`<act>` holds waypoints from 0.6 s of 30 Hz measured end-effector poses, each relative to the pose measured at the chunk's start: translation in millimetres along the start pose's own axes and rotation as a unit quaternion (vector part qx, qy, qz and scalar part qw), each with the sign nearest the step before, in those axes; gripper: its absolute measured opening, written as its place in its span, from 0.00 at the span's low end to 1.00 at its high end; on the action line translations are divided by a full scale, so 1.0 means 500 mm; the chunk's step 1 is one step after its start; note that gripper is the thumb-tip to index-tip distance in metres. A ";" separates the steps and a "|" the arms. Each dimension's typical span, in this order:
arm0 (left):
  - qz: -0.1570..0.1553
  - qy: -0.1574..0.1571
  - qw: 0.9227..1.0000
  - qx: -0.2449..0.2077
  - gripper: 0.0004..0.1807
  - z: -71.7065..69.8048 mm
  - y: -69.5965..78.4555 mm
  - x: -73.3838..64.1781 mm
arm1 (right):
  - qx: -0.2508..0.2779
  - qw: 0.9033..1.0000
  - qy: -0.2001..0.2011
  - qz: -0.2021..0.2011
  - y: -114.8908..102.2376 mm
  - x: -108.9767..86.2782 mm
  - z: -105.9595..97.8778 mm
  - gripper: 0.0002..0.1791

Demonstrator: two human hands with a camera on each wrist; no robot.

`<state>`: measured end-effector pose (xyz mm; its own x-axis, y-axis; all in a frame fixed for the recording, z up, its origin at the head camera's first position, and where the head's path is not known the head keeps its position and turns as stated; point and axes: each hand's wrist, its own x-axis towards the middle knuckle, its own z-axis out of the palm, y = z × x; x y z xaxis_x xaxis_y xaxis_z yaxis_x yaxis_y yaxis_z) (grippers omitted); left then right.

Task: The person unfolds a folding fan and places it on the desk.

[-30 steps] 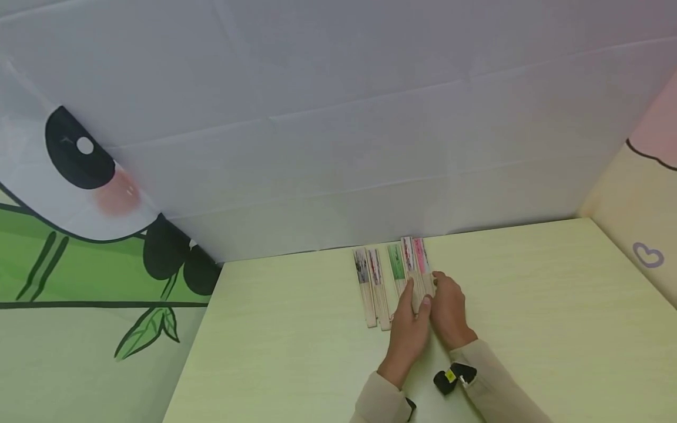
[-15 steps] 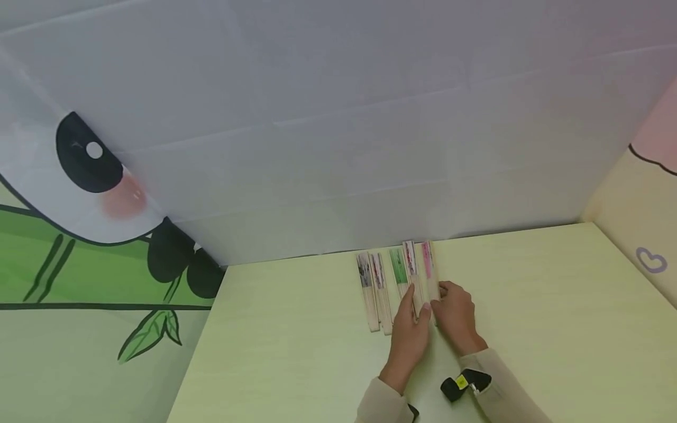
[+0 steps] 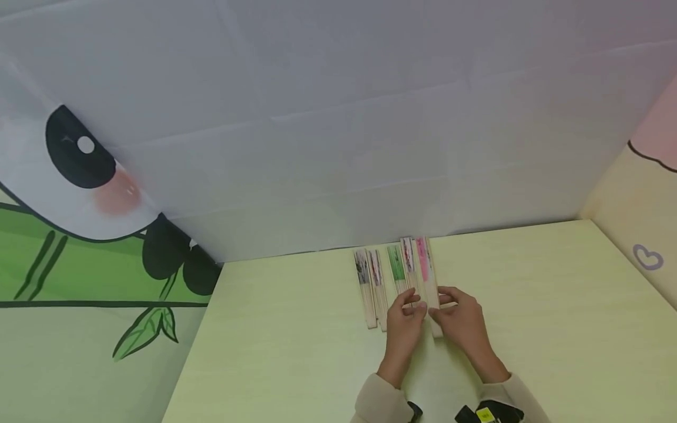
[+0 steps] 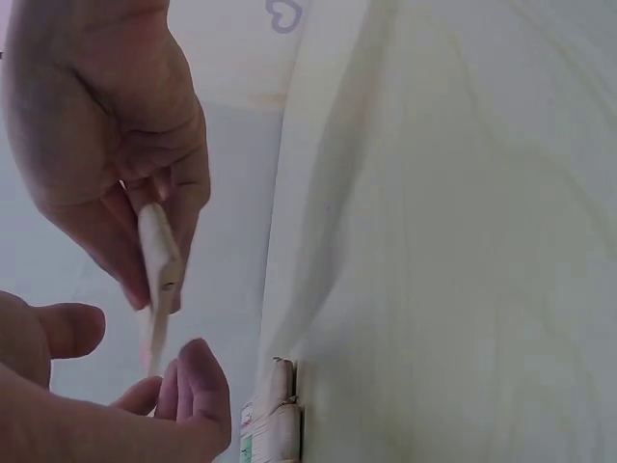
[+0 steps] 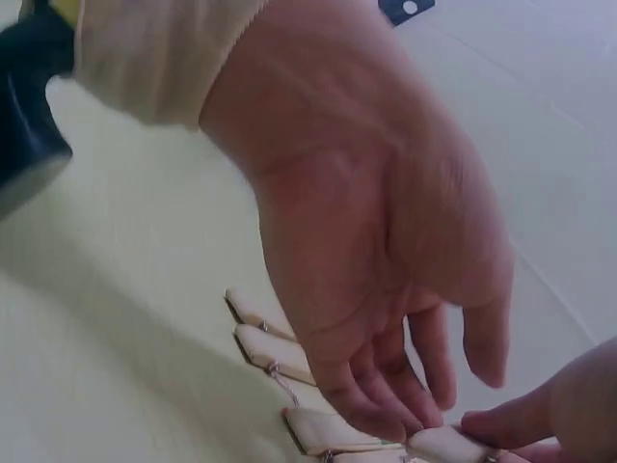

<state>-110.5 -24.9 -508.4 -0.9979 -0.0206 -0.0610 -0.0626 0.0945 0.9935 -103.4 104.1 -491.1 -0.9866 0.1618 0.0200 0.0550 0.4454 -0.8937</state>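
Observation:
Near the back of the table, my right hand (image 3: 466, 322) pinches a folded hand fan (image 3: 422, 258) with a pink leaf and pale wooden ribs. Its riveted lower end points toward me, below my thumb. In the left wrist view, this fan (image 4: 157, 253) is seen end-on between my right fingers. My left hand (image 3: 404, 330) is just left of it, thumb and fingers loosely bent and apart, fingertips close to the fan. Under and beside the left hand lie a green fan (image 3: 396, 262) and a red-and-white one (image 3: 407, 255), their lower ends hidden in the head view.
Farther left on the pale table (image 3: 275, 341) lie a grey-patterned folded fan (image 3: 362, 267) and a purple-red one (image 3: 375, 269), side by side. A white sheet wall (image 3: 328, 147) rises directly behind the fans. Painted panels flank the table on the left and right.
The pink fan has slid right and toward me, apart from the red-and-white fan, in my right hand. My left forefinger, straight before over the fans, has drawn back and bent.

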 end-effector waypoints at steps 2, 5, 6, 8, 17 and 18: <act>-0.010 -0.003 1.000 -0.005 0.22 0.000 0.001 -0.001 | 0.003 1.000 -0.009 0.000 -0.007 -0.013 -0.003 0.25; -0.027 -0.008 0.999 -0.023 0.20 0.001 0.003 -0.003 | 0.007 1.000 -0.022 0.003 -0.016 -0.026 -0.008 0.25; -0.031 -0.009 0.999 -0.028 0.19 0.002 0.004 -0.004 | 0.010 1.000 -0.026 0.003 -0.017 -0.029 -0.008 0.25; -0.040 -0.013 0.998 -0.042 0.18 0.001 0.003 -0.005 | 0.014 0.999 -0.035 0.003 -0.017 -0.033 -0.010 0.25; -0.069 -0.024 0.993 -0.094 0.16 -0.006 -0.007 -0.015 | 0.028 0.998 -0.063 -0.007 -0.012 -0.040 -0.019 0.23; -0.072 -0.027 0.992 -0.097 0.16 -0.006 -0.008 -0.017 | 0.035 0.997 -0.062 -0.005 -0.011 -0.039 -0.020 0.22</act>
<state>-102.0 -27.9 -511.4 -0.9786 0.0336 -0.2030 -0.2054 -0.0986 0.9737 -83.0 107.1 -482.0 -0.9987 0.0452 -0.0218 0.0374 0.3824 -0.9232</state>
